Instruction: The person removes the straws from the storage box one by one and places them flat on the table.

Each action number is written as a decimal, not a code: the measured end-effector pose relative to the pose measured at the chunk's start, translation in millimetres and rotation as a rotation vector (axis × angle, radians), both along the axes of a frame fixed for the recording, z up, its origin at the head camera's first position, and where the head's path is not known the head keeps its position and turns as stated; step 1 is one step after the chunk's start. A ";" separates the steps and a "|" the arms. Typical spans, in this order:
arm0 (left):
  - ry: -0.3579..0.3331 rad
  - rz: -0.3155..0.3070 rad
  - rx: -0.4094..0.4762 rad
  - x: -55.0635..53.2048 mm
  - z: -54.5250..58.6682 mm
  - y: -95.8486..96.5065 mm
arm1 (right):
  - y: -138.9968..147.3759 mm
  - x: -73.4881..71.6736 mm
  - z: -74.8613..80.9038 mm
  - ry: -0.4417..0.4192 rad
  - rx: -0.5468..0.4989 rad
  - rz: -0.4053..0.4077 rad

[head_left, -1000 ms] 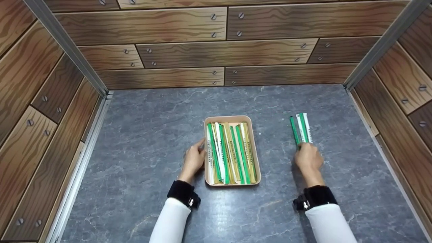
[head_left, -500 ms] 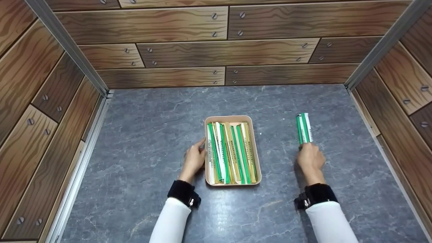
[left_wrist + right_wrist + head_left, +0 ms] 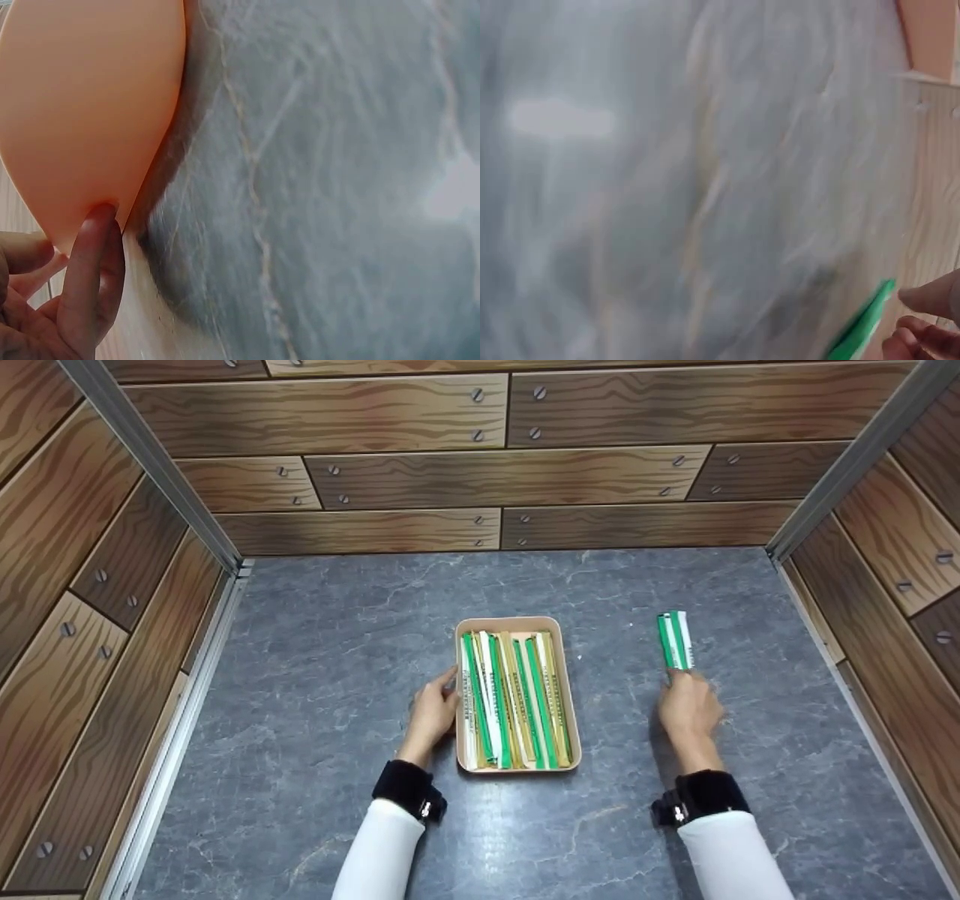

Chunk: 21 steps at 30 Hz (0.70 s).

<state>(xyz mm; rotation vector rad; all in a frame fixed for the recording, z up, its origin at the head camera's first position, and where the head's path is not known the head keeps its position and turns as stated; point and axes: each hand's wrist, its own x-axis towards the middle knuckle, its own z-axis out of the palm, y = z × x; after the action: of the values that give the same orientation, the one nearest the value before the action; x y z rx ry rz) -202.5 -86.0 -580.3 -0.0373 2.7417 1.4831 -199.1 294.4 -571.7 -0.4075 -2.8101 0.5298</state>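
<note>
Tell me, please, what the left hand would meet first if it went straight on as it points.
Probably the tan tray: the left hand seems to touch its outer wall.

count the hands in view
2: the left hand touches the left side of the tray, the right hand is at the near end of the loose packets.

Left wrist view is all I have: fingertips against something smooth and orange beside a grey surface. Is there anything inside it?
Observer: Yes. That is the side of a tray, and the head view shows a row of slim sticks lying in it.
Visitor: Oh! And where is the other hand?
Observer: The right hand is over the near part of a few green and white sticks.
Visitor: Is it touching the tray too?
Observer: No, some grey tabletop lies between them.
</note>
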 end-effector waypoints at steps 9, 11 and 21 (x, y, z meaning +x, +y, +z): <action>-0.011 0.003 0.026 0.5 0.0 -1.0 | -83.6 7.1 19.1 0.177 -0.095 0.478; -0.014 0.002 0.029 0.9 0.1 -1.0 | -104.9 9.0 19.3 0.158 -0.146 0.579; -0.020 0.005 0.028 0.7 0.4 -0.6 | -165.3 6.8 0.5 -0.213 -0.134 0.692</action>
<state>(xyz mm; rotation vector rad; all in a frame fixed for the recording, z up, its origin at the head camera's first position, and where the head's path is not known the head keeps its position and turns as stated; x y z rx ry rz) -201.7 -86.6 -579.9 -0.0584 2.7068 1.5129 -192.4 129.0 -571.2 0.5493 -3.0866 0.8501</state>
